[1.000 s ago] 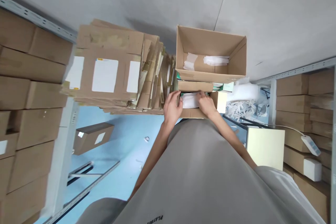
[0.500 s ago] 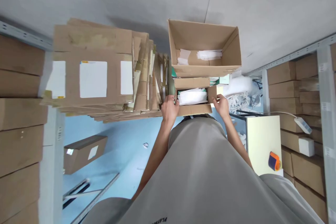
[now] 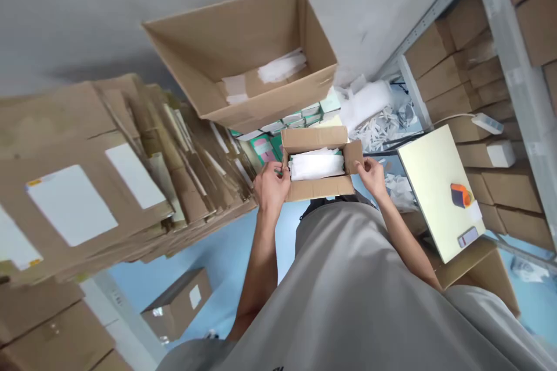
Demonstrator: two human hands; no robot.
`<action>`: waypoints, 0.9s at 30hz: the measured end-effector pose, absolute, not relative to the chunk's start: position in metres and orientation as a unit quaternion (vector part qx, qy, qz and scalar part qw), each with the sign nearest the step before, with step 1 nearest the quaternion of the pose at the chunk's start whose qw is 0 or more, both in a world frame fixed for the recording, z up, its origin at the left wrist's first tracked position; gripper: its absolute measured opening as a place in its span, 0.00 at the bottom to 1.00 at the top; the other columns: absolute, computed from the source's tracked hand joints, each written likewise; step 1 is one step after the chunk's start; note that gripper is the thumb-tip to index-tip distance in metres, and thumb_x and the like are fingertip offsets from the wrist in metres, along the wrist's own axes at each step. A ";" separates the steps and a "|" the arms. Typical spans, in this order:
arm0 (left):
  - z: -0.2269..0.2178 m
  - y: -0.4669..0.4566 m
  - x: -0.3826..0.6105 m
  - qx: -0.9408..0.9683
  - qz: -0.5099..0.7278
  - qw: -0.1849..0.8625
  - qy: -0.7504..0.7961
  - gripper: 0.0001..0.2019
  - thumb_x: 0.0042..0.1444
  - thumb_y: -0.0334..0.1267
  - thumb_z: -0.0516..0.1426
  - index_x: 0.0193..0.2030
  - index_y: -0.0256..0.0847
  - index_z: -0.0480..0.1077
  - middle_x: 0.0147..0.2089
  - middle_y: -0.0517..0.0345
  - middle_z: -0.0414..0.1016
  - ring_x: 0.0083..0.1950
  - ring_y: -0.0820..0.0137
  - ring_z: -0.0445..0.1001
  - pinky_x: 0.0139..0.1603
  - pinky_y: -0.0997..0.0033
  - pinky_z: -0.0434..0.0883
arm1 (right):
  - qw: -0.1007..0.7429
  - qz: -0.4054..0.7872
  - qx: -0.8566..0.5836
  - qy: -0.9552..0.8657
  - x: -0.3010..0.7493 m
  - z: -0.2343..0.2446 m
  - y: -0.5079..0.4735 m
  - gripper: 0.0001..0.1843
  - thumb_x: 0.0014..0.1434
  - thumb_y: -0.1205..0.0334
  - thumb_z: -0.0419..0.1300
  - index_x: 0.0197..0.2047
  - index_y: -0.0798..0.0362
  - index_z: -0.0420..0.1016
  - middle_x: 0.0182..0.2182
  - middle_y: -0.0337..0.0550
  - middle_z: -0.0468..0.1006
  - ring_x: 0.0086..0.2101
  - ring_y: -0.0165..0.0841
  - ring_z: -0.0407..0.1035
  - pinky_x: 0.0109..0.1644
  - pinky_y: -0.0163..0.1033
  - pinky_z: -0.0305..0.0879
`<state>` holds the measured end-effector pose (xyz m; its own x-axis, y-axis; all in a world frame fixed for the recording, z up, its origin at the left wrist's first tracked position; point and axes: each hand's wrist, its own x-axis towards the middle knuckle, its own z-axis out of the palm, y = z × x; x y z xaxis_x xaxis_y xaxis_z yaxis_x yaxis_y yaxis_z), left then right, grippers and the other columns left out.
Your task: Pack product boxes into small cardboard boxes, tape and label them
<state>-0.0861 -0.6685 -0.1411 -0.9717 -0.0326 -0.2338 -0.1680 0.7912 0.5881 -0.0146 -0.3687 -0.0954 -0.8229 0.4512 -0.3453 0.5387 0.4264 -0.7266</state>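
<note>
A small open cardboard carton is held in front of my waist with its flaps folded outward. White crumpled paper fills its top, hiding most of what lies beneath; a bit of green shows at the edge. My left hand is closed around the carton's left end. At the other end, my right hand pinches the right flap between thumb and fingers. Just beyond the carton, green-and-white boxes lie packed together. Above them stands a larger open carton with white paper on its bottom.
On the left, a thick stack of flattened cardboard reaches close to my left hand. To the right are a cream tabletop with an orange tape dispenser, a heap of white paper strips, and shelves of brown boxes.
My view has turned to the right, bringing more of the cream tabletop into sight. The small carton, still in both hands, now sits farther from the large carton, with more green boxes showing between them.
</note>
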 end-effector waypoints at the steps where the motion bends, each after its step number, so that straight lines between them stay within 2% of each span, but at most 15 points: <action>1: -0.139 -0.660 -0.088 -0.037 0.320 0.110 0.940 0.04 0.66 0.40 0.61 0.44 0.45 0.76 0.47 0.48 0.88 0.46 0.54 0.87 0.53 0.56 0.80 | 0.038 -0.458 0.308 0.833 -0.006 -0.095 -0.362 0.22 0.62 0.37 0.58 0.35 0.48 0.73 0.30 0.40 0.78 0.32 0.35 0.68 0.40 0.40 0.63; 4: -0.134 -0.631 -0.091 0.012 0.319 0.120 0.940 0.04 0.65 0.40 0.61 0.44 0.45 0.76 0.47 0.48 0.88 0.45 0.55 0.86 0.52 0.58 0.79 | 0.006 -0.481 0.348 0.805 0.017 -0.096 -0.342 0.22 0.60 0.36 0.60 0.34 0.48 0.72 0.29 0.39 0.76 0.31 0.35 0.67 0.40 0.40 0.62; 9: -0.125 -0.562 -0.097 0.084 0.290 0.120 0.946 0.03 0.66 0.39 0.60 0.43 0.45 0.75 0.45 0.51 0.88 0.44 0.57 0.85 0.51 0.60 0.78 | -0.054 -0.524 0.407 0.746 0.054 -0.110 -0.296 0.24 0.59 0.34 0.62 0.36 0.47 0.75 0.31 0.42 0.81 0.32 0.38 0.71 0.42 0.42 0.67; 17: -0.122 -0.361 -0.085 0.258 0.243 0.133 0.926 0.03 0.68 0.38 0.62 0.44 0.45 0.77 0.47 0.51 0.87 0.44 0.57 0.86 0.50 0.61 0.77 | -0.168 -0.545 0.500 0.652 0.150 -0.137 -0.156 0.27 0.56 0.29 0.66 0.34 0.46 0.75 0.29 0.43 0.81 0.32 0.40 0.72 0.38 0.43 0.66; 22: -0.145 -0.218 -0.055 0.356 0.250 0.171 0.884 0.02 0.67 0.37 0.63 0.44 0.45 0.78 0.49 0.51 0.87 0.43 0.59 0.85 0.49 0.62 0.77 | -0.222 -0.510 0.567 0.608 0.223 -0.156 -0.063 0.28 0.58 0.29 0.65 0.37 0.48 0.76 0.25 0.38 0.76 0.27 0.36 0.65 0.34 0.41 0.60; 27: -0.184 -0.100 -0.018 0.403 0.258 0.242 0.844 0.02 0.67 0.37 0.64 0.45 0.45 0.78 0.48 0.51 0.88 0.43 0.58 0.86 0.51 0.62 0.78 | -0.265 -0.407 0.631 0.606 0.274 -0.176 0.007 0.26 0.60 0.31 0.62 0.36 0.47 0.75 0.29 0.43 0.81 0.32 0.40 0.73 0.39 0.43 0.68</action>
<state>-0.0182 -0.0998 -0.1843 -0.5581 0.8053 -0.2002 0.5565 0.5422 0.6296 0.2738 0.0067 -0.1762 -0.0643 0.9792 -0.1924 0.5485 -0.1263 -0.8266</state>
